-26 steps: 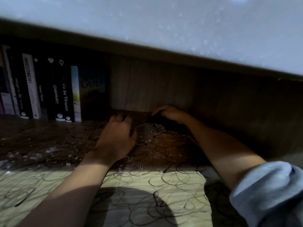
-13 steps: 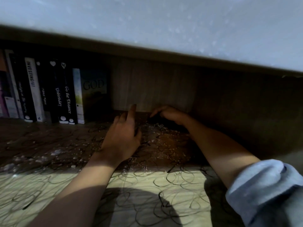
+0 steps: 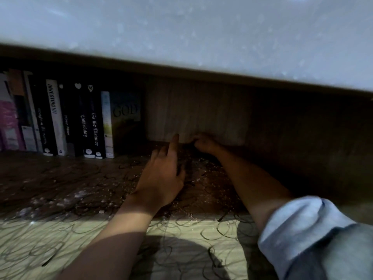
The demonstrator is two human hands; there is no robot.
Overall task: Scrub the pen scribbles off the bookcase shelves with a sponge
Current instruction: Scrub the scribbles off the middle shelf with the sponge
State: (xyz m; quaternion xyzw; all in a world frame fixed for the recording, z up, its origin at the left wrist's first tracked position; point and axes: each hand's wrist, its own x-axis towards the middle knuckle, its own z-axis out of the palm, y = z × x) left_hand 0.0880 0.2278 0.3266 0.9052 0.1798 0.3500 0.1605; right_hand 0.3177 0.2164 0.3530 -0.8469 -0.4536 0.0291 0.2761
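Observation:
The wooden shelf is covered in black pen scribbles, thickest along its lit front edge. White foam specks lie on the dark middle part. My right hand is at the back of the shelf against the back panel, fingers curled down over a dark sponge that is mostly hidden in shadow. My left hand hovers just left of it, index finger pointing straight at the back panel, the other fingers loosely bent and holding nothing.
A row of upright books fills the shelf's back left, ending next to my left hand. The upper board hangs low overhead. The bookcase side wall closes the right. My rolled blue sleeve is at lower right.
My left hand uncurled its index finger and reached farther toward the back panel. My right hand stayed at the back of the shelf.

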